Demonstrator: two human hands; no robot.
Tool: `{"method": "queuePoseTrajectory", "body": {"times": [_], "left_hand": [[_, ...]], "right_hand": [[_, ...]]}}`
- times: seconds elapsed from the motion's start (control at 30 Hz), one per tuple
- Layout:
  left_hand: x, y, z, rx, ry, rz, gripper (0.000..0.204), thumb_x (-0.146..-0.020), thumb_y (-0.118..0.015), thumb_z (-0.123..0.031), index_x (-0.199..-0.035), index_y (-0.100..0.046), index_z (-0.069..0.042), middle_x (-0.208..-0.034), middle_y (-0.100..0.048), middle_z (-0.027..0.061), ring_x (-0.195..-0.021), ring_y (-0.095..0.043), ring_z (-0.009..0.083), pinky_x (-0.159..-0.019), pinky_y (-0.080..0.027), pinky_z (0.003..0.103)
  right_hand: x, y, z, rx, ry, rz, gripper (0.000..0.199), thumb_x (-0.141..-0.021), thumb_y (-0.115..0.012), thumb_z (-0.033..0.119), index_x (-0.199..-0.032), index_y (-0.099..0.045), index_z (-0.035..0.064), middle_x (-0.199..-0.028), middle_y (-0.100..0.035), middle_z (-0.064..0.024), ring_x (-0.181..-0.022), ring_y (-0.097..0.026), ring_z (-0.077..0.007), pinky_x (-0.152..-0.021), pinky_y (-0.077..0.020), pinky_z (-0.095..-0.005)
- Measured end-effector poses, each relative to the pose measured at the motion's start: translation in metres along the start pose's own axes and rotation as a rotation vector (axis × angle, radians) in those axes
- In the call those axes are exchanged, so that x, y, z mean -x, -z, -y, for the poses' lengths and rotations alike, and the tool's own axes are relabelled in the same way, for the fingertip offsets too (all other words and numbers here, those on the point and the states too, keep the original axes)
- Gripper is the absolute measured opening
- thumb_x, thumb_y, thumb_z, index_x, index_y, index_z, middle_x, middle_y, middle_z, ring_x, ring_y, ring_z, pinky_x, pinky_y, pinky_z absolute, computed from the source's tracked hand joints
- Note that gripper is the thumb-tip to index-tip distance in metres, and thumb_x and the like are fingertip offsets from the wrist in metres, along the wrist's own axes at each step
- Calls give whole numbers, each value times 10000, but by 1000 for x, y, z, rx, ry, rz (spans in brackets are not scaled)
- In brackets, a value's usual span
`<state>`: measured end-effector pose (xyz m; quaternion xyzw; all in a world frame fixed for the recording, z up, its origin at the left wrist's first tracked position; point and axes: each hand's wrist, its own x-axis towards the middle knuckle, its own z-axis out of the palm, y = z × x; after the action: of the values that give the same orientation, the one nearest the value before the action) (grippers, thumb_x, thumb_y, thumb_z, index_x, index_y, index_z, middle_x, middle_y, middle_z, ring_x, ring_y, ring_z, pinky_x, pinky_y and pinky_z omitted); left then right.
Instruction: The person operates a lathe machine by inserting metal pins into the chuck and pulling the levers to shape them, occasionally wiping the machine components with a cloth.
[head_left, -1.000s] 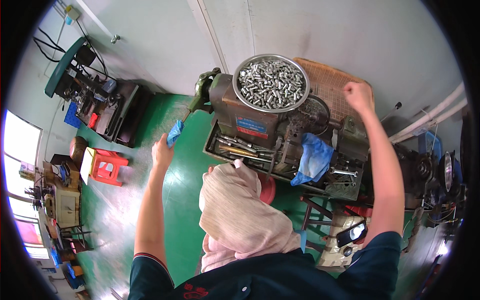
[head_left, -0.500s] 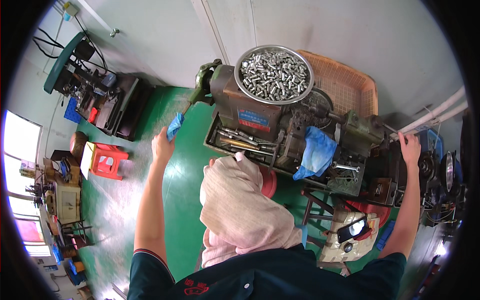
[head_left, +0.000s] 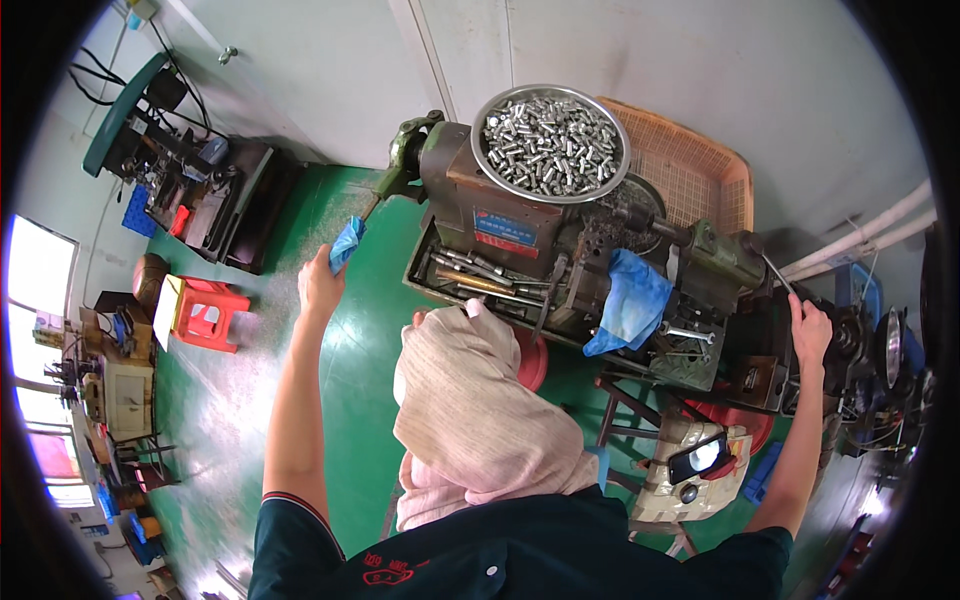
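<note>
Left hand [head_left: 320,283] gripping a blue-wrapped lever handle [head_left: 347,243] at the machine's [head_left: 520,225] left end. Right hand [head_left: 808,330] closed around a thin metal lever [head_left: 776,272] at its right end. Bowl of metal parts [head_left: 550,142] sits on top.

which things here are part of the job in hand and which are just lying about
In hand: left hand on the blue-wrapped lever; right hand on the metal handle; machine.
Lying about: bowl of metal parts, orange basket, blue rag, red stool, phone.

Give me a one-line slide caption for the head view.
Left hand grips a blue-wrapped lever, right hand a thin metal rod, at a machine topped by a bowl of metal parts.
</note>
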<state>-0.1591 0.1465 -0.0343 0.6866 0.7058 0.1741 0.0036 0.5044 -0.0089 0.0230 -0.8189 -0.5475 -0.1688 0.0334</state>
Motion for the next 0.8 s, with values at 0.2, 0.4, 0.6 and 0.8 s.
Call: {"method": "queuePoseTrajectory", "body": {"times": [0.2, 0.4, 0.6, 0.8], "left_hand": [[1, 1, -1, 16, 14, -3, 217, -671, -595, -143, -833, -487, -46, -694, -539, 200, -688, -509, 387, -572, -404, 434], [0, 1, -1, 19, 27, 11, 211, -671, -595, -142, -821, -483, -45, -691, -538, 203, -687, -509, 388, -570, -400, 437], [-1, -1, 0, 5, 22, 16, 208, -678, -589, -156, -819, -475, -56, -684, -547, 196, -675, -518, 387, -571, -406, 443], [-1, -3, 3, 7, 14, 4, 191, -685, -579, -157, -810, -465, -67, -675, -552, 194, -669, -527, 389, -570, -415, 450]], "right_hand": [[4, -2, 0, 14, 0, -14, 464, -792, -442, 420, -568, -478, 16, -564, -508, -204, -565, -504, -381, -506, -384, -448], [6, 1, 5, 24, -15, -28, 468, -795, -434, 425, -568, -482, 19, -562, -512, -200, -566, -509, -380, -500, -389, -448], [7, 2, 7, 45, -38, -11, 470, -797, -421, 437, -583, -500, 25, -572, -520, -200, -570, -517, -377, -506, -398, -448], [8, 2, 8, 67, -61, -8, 479, -795, -413, 451, -599, -519, 27, -588, -529, -199, -578, -521, -375, -522, -402, -450]]}}
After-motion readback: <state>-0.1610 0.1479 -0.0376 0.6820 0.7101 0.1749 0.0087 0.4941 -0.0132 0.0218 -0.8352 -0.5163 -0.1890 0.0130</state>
